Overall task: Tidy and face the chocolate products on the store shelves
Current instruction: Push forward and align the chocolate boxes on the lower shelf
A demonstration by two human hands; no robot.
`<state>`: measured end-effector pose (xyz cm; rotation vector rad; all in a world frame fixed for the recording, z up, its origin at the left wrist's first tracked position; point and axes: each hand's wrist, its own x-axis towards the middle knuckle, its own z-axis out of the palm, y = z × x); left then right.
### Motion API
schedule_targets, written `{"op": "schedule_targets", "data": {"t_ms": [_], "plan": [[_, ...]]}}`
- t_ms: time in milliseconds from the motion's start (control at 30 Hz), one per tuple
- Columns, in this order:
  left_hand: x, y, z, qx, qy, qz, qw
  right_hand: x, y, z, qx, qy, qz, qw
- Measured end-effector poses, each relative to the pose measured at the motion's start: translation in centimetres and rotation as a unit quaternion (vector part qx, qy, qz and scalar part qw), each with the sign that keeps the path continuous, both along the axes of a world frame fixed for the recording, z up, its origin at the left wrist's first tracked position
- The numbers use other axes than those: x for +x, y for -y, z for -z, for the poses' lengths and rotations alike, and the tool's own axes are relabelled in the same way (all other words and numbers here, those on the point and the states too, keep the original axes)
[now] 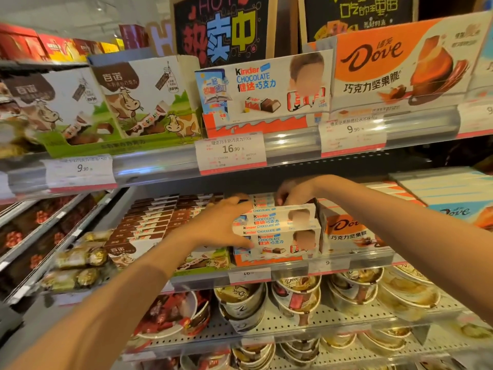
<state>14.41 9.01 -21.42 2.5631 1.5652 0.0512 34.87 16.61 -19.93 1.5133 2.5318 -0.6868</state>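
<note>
Now the Kinder stack (277, 231), long axis along the middle shelf's front edge (293, 268), is bracketed: its near-left end is pressed by the left hand (221, 222), fingers spread, its far top pinched by the curled right hand (294, 193).

1. Two arms enter from the bottom edge, both bare along the whole visible length; no sleeve shows.
2. The left hand (218, 225) wears no glove, ring or watch (its wrist is fully in view).
3. The right hand (296, 193) is likewise bare, its wrist without band or bracelet.
4. Both forearms are slim and smooth, unmarked.
</note>
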Motion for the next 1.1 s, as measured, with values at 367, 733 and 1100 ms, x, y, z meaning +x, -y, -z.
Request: {"op": "schedule_targets", "data": {"t_ms": [367, 733, 1100], "plan": [[0.1, -0.1, 0.1, -0.002, -0.023, -0.005, 1.000, 0.5, 2.2, -0.7, 0.073, -0.100, -0.013, 0.992], [0.0, -1.0, 0.1, -0.016, 0.042, -0.014, 0.999, 0.9, 2.8, -1.0, 0.069, -0.108, -0.032, 0.991], [-0.4, -1.1, 0.0, -0.023, 0.099, -0.003, 0.995, 1.0, 3.7, 0.1, 0.094, -0.155, -0.022, 0.983]]}}
